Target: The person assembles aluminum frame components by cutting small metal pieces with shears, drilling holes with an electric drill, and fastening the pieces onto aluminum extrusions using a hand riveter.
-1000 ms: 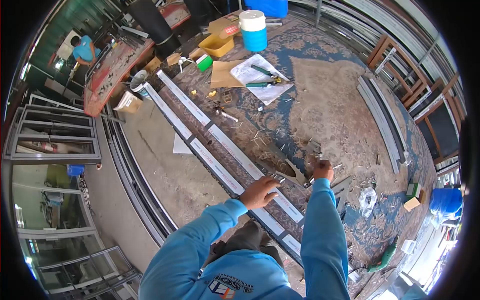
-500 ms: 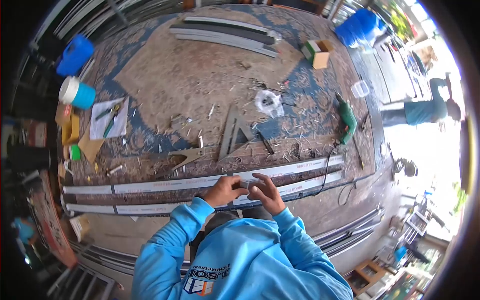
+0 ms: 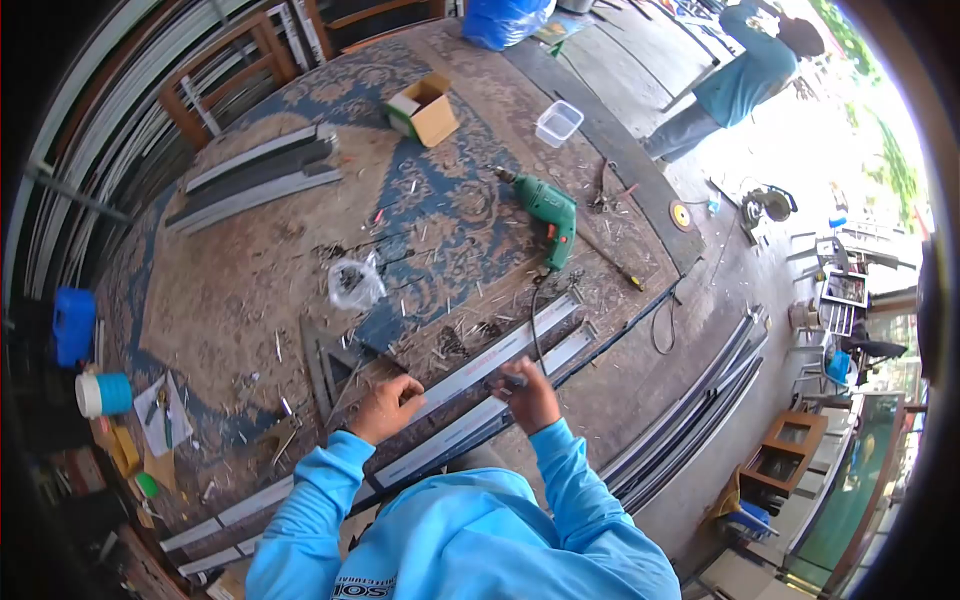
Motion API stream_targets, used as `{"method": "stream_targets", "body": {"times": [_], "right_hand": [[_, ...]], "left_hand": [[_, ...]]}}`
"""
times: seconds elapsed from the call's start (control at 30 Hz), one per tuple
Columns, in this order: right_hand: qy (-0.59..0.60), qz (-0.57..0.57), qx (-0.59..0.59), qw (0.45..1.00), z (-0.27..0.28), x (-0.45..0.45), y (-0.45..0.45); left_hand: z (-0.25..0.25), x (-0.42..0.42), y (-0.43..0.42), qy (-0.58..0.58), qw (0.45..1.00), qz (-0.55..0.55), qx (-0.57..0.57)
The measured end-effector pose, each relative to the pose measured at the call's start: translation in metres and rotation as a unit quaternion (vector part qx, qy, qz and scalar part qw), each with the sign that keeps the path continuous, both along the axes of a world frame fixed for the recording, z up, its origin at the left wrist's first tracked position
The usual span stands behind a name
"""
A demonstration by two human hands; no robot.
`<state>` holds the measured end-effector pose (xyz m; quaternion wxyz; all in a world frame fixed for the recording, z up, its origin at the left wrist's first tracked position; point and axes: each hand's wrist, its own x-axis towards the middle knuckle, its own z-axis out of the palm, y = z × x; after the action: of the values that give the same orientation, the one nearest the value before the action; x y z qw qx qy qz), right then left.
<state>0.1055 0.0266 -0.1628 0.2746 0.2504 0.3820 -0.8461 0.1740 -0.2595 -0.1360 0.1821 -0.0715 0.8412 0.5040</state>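
Two long metal profiles with white printed film, a far profile (image 3: 478,371) and a near profile (image 3: 440,442), lie side by side along the table's front edge. My right hand (image 3: 535,402) is closed on a small grey piece (image 3: 514,381), held over the profiles; motion blur hides its exact kind. Beside the far profile is my left hand (image 3: 385,410), its fingers curved and a gap showing between thumb and fingertips, with nothing seen in it. A metal set square (image 3: 322,375) lies just beyond my left hand.
A green drill (image 3: 548,212) rests at the right with its cord (image 3: 537,325) crossing the profiles. Behind are a plastic bag (image 3: 355,284), a cardboard box (image 3: 432,115) and a clear tub (image 3: 559,123). Scraps litter the carpet. A person (image 3: 740,80) bends beyond the table.
My view has swung to the right. My hands, together at the small grey piece before, are now apart; the piece has gone rightward with my right hand, and my left hand has let go.
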Motion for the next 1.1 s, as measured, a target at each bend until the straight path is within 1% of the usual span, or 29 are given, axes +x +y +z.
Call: {"method": "stream_targets", "body": {"times": [0.03,0.07,0.1,0.13,0.17,0.2,0.23,0.27,0.3,0.33,0.37,0.4,0.43,0.47,0.5,0.53,0.57,0.6,0.63,0.73,0.8,0.83,0.87,0.9,0.93,0.97,1.0,1.07,1.1], "right_hand": [[-0.002,0.008,0.041,0.999,-0.004,-0.024,0.015],[0.024,-0.015,0.103,0.994,-0.022,-0.048,0.030],[0.147,0.038,0.249,0.957,-0.089,-0.067,0.071],[0.056,0.020,0.263,0.963,-0.076,-0.095,0.090],[0.136,0.122,0.339,0.923,-0.064,-0.109,0.089],[0.223,0.212,0.423,0.852,-0.050,-0.123,0.089],[0.304,0.270,0.494,0.768,-0.036,-0.137,0.090],[0.290,0.147,0.359,0.875,-0.063,-0.143,0.088],[0.141,0.058,0.202,0.968,-0.038,-0.141,0.066],[0.236,0.086,0.234,0.939,-0.059,-0.131,0.061],[0.180,0.102,0.181,0.961,-0.032,-0.121,0.032],[0.150,0.133,0.177,0.963,-0.042,-0.112,0.020],[0.128,0.191,0.219,0.948,-0.031,-0.098,-0.008],[0.166,0.277,0.217,0.921,-0.047,-0.086,-0.020],[0.142,0.321,0.231,0.907,-0.038,-0.075,-0.043],[0.203,0.337,0.243,0.887,-0.034,-0.049,-0.065],[0.107,0.357,0.177,0.911,-0.013,-0.035,-0.090],[0.080,0.383,0.126,0.912,-0.019,-0.022,-0.100],[0.070,0.418,0.110,0.899,-0.009,-0.008,-0.117],[0.089,0.492,0.105,0.860,0.005,0.014,-0.145],[0.112,0.494,0.150,0.849,0.006,0.014,-0.155],[0.123,0.492,0.174,0.844,0.005,0.014,-0.156],[0.146,0.466,0.196,0.850,0.001,0.014,-0.156],[0.165,0.446,0.205,0.856,-0.004,0.013,-0.155],[0.166,0.408,0.208,0.873,-0.003,0.018,-0.154],[0.167,0.369,0.209,0.890,-0.002,0.024,-0.156],[0.198,0.364,0.161,0.896,-0.002,0.031,-0.153],[0.165,0.309,0.224,0.910,0.012,0.064,-0.162],[0.147,0.278,0.249,0.916,0.016,0.084,-0.163]], "left_hand": [[-0.007,0.000,0.007,0.017,1.000,-0.006,0.002],[-0.004,-0.005,0.015,0.017,1.000,-0.016,-0.003],[0.003,-0.004,0.022,0.012,1.000,-0.012,-0.015],[-0.001,-0.001,0.026,0.031,0.999,-0.020,-0.021],[-0.009,0.007,0.022,0.043,0.998,-0.008,-0.043],[-0.010,0.018,0.014,0.040,0.998,0.002,-0.049],[-0.016,0.032,0.004,0.045,0.996,0.012,-0.071],[-0.031,0.054,-0.010,0.042,0.996,0.030,-0.077],[-0.012,0.068,-0.023,-0.002,0.994,0.058,-0.096],[-0.019,0.087,-0.039,-0.008,0.991,0.069,-0.112],[-0.016,0.110,-0.054,-0.019,0.986,0.119,-0.119],[-0.016,0.122,-0.068,-0.021,0.981,0.152,-0.119],[-0.019,0.134,-0.081,-0.021,0.977,0.179,-0.114],[-0.025,0.149,-0.091,0.017,0.965,0.223,-0.138],[-0.020,0.150,-0.093,0.031,0.954,0.256,-0.154],[-0.018,0.157,-0.099,0.049,0.942,0.288,-0.163],[-0.019,0.167,-0.099,0.065,0.928,0.325,-0.169],[-0.029,0.179,-0.100,0.073,0.915,0.365,-0.156],[-0.013,0.187,-0.103,0.026,0.913,0.379,-0.147],[-0.038,0.229,-0.128,0.096,0.883,0.408,-0.210],[-0.042,0.257,-0.178,0.129,0.868,0.403,-0.258],[-0.044,0.272,-0.206,0.092,0.855,0.428,-0.277],[-0.052,0.287,-0.242,0.109,0.824,0.439,-0.341],[-0.060,0.305,-0.283,0.087,0.818,0.453,-0.344],[-0.056,0.316,-0.323,0.035,0.801,0.445,-0.399],[-0.043,0.323,-0.364,-0.052,0.806,0.464,-0.363],[-0.054,0.339,-0.407,-0.002,0.785,0.457,-0.418],[-0.054,0.354,-0.487,-0.111,0.763,0.435,-0.465],[-0.028,0.351,-0.521,-0.203,0.789,0.420,-0.401]]}}
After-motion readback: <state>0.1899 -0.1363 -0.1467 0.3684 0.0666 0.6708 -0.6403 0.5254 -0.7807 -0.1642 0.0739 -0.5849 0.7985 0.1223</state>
